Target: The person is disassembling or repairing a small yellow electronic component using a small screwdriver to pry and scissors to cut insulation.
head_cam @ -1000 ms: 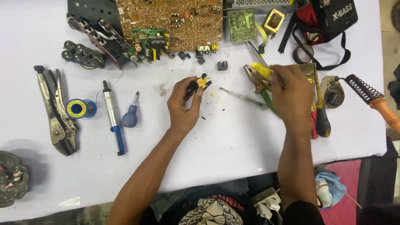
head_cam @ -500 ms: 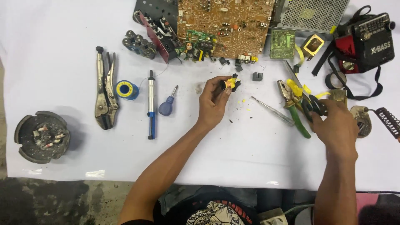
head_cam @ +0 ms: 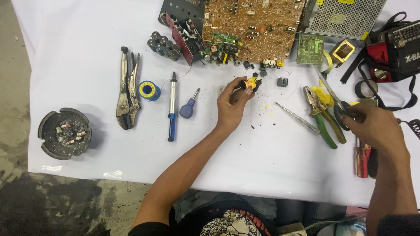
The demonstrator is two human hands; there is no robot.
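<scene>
Covering most of the view, a white table sheet [head_cam: 131, 144] lies over a stained grey floor [head_cam: 17, 196] that shows along the left and lower edges. At the top sits a large brown circuit board [head_cam: 253, 26], with a perforated metal case [head_cam: 341, 17] to its right. Further left lie locking pliers [head_cam: 127, 91], a blue desoldering pump [head_cam: 172, 109] and a dark ashtray [head_cam: 64, 133]. Green-handled pliers [head_cam: 323, 116] rest right of centre. The left hand [head_cam: 232, 105] pinches a small yellow and black component [head_cam: 251, 83] in its fingertips, just below the board. The right hand [head_cam: 376, 126] is closed around scissors [head_cam: 332, 98], apparently by the black handle, though the fingers hide it.
</scene>
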